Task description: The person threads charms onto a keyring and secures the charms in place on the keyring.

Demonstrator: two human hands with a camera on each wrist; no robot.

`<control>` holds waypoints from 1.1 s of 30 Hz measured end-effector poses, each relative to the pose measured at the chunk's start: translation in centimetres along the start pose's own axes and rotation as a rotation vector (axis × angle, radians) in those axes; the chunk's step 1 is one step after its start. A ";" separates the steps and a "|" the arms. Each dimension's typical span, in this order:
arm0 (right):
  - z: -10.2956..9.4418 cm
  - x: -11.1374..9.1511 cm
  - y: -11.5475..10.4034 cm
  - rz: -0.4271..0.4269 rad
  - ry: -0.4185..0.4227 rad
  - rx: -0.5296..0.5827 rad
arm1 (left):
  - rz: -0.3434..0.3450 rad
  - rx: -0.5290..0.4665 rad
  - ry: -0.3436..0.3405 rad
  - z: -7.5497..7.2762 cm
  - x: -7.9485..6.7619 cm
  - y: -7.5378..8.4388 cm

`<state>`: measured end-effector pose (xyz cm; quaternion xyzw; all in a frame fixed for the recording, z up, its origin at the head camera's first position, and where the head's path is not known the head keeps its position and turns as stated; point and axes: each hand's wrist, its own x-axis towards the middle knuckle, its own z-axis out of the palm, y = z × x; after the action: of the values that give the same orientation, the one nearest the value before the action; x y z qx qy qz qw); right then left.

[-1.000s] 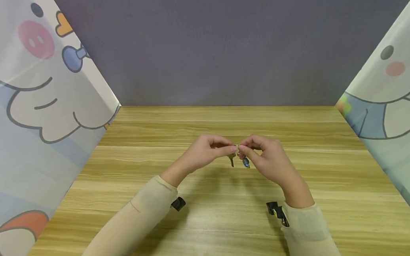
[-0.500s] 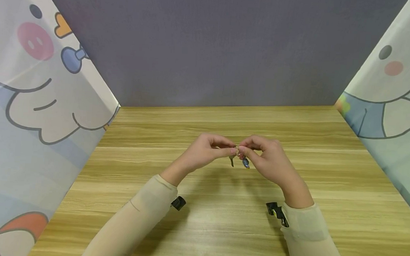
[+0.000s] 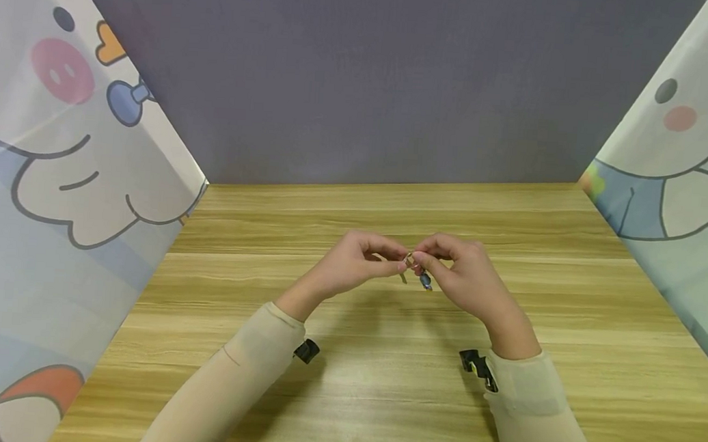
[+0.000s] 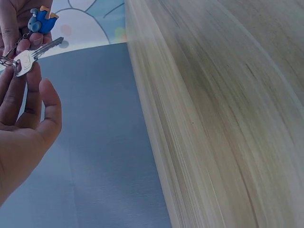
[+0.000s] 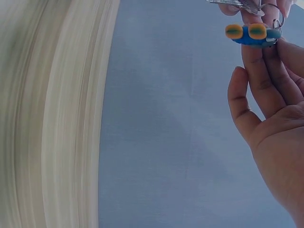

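Note:
Both hands meet fingertip to fingertip above the wooden table around a small metal key ring (image 3: 409,258). My left hand (image 3: 360,262) pinches at the ring's left side, where a silver key (image 4: 26,61) hangs against its fingers. On the opposite side, my right hand (image 3: 464,275) grips the ring between thumb and fingers. A blue charm (image 5: 254,36) with orange parts, shaped like a small animal, dangles on a short chain below the right fingers. Fingers cover part of the ring, so whether the key is threaded fully on it cannot be made out.
The wood-grain table (image 3: 340,412) spreads below both forearms. A grey panel (image 3: 388,79) stands at its back edge, with cartoon-printed sheets at the left (image 3: 104,183) and right (image 3: 694,204). Black wrist-camera mounts (image 3: 306,350) show by the cuffs.
More of the ring now shows between the fingertips. The key has shifted slightly, with less of it visible below the left thumb. The right hand has hardly moved.

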<state>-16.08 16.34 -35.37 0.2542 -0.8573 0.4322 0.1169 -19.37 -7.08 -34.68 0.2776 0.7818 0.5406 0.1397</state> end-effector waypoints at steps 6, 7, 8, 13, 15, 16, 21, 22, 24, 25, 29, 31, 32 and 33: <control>0.1 0.0 0.3 0.005 0.002 -0.010 | -0.017 -0.002 -0.010 0.0 -0.1 0.0; 0.1 0.0 0.3 0.001 0.003 -0.012 | -0.025 -0.004 -0.013 0.0 -0.1 0.0; 0.1 0.0 0.4 0.000 0.003 -0.013 | -0.032 -0.001 -0.013 0.0 -0.1 0.0; 0.2 0.0 0.6 0.031 -0.017 -0.015 | -0.063 0.017 -0.018 0.1 -0.2 0.0; 0.2 0.0 0.7 0.047 -0.024 -0.016 | -0.069 0.021 -0.018 0.2 -0.2 0.1; 0.2 0.0 0.7 0.051 -0.026 -0.019 | -0.072 0.017 -0.017 0.2 -0.2 0.1; 0.1 0.1 0.6 0.094 -0.060 -0.025 | -0.075 -0.007 -0.007 0.4 0.0 -0.2; 0.0 0.1 0.5 0.113 -0.077 -0.022 | -0.074 -0.009 -0.013 0.4 0.0 -0.3; -0.1 0.1 0.6 0.163 -0.125 -0.015 | -0.074 0.001 -0.029 0.4 0.2 -0.6; -0.1 0.1 0.6 0.185 -0.153 -0.012 | -0.074 0.005 -0.040 0.4 0.3 -0.8; 0.1 0.3 1.4 0.262 -0.272 -0.003 | -0.094 0.018 -0.067 0.5 0.7 -1.8; 0.4 0.4 2.1 0.282 -0.323 -0.003 | -0.125 0.032 -0.068 0.7 1.0 -2.4; 0.6 0.5 2.4 0.292 -0.348 -0.005 | -0.148 0.052 -0.069 0.8 1.1 -2.7; 0.8 0.5 2.8 0.298 -0.374 -0.008 | -0.170 0.078 -0.074 1.0 1.1 -3.0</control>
<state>-17.94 16.88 -37.57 0.1999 -0.8938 0.3867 -0.1079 -20.63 -6.46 -37.71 0.2353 0.8172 0.4855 0.2029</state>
